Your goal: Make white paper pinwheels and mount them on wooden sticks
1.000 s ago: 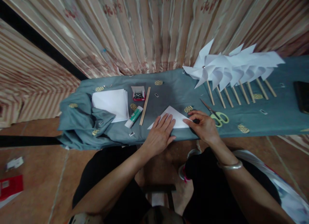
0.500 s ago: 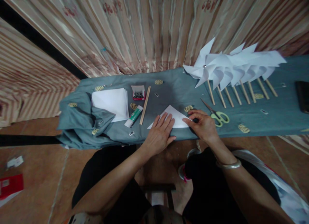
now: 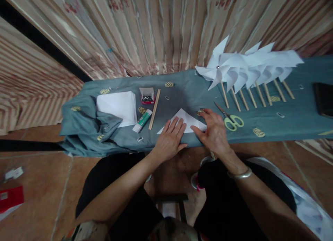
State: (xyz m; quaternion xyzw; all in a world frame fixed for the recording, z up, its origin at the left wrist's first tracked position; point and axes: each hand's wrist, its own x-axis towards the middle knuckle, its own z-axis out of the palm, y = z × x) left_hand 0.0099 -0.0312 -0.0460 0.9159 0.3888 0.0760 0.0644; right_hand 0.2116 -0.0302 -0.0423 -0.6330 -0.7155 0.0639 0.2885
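A sheet of white paper (image 3: 184, 115), folded into a triangle, lies near the front edge of the cloth-covered table with its peak pointing away from me. My left hand (image 3: 170, 137) rests flat on its left half, fingers stretched out. At the triangle's right corner is my right hand (image 3: 212, 130), its thumb on the paper and its fingers spread apart from the thumb. Just right of that hand lie scissors (image 3: 231, 121) with light green handles. Left of the paper are wooden sticks (image 3: 155, 109) and a green and white glue stick (image 3: 142, 121).
A stack of white paper (image 3: 117, 107) lies at the left beside a small open box (image 3: 147, 96) of metal pins. Several white paper pinwheels (image 3: 241, 67) on sticks lie in a row at the back right. A dark phone-like object (image 3: 322, 99) sits at the far right.
My right hand has opened from a pinch at the triangle's right corner, and its thumb has slid left along the paper. My left hand stays on the sheet. The view has shifted slightly.
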